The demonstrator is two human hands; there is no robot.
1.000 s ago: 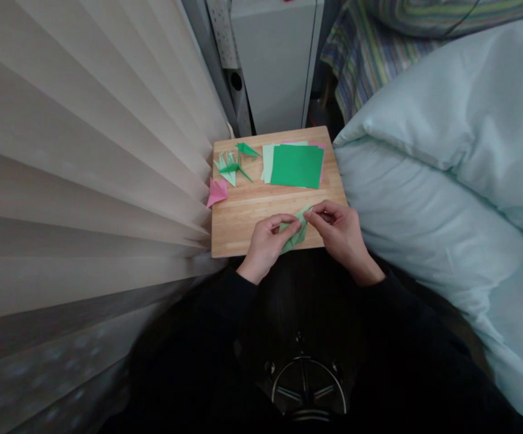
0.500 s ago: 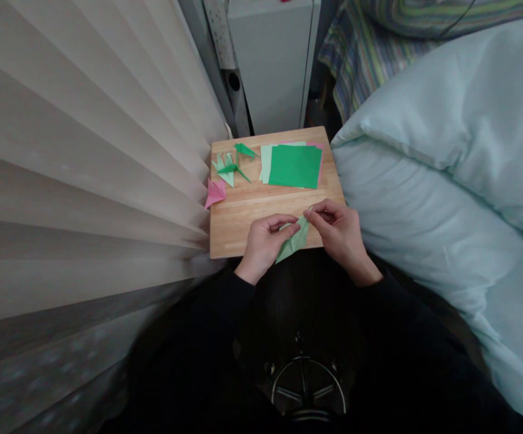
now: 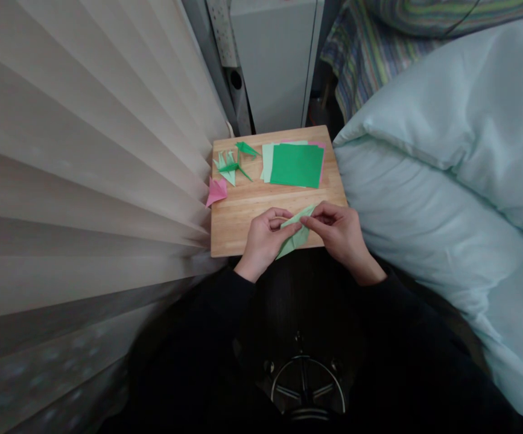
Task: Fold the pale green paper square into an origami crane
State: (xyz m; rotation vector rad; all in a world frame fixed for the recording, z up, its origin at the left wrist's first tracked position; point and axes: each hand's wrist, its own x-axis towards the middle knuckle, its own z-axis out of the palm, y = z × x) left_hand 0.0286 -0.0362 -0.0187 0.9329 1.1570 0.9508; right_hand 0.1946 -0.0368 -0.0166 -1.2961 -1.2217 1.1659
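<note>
Nearest, below the wooden board (image 3: 243,232), a spoked metal ring (image 3: 305,392) shows between my dark sleeves (image 3: 227,304). Over the board's near edge, my left hand (image 3: 263,241) pinches a folded pale green paper (image 3: 295,242) between thumb and fingers; my right hand (image 3: 345,238) pinches the same paper higher up, the two thumbs close together. The paper slants, its lower tip extending past the board's near edge. A pink folded piece (image 3: 217,191) overlaps the board's left edge. Toward the board's far left corner sit green folded pieces (image 3: 247,149), light and dark; toward its far right corner, a stack of sheets (image 3: 297,166), dark green uppermost. A pleated curtain (image 3: 107,150) flanks the board's left, pale blue bedding (image 3: 424,175) its right. Beyond the board's far edge I see a whitish cabinet (image 3: 274,66) and, farther right, a striped cloth (image 3: 370,66).
</note>
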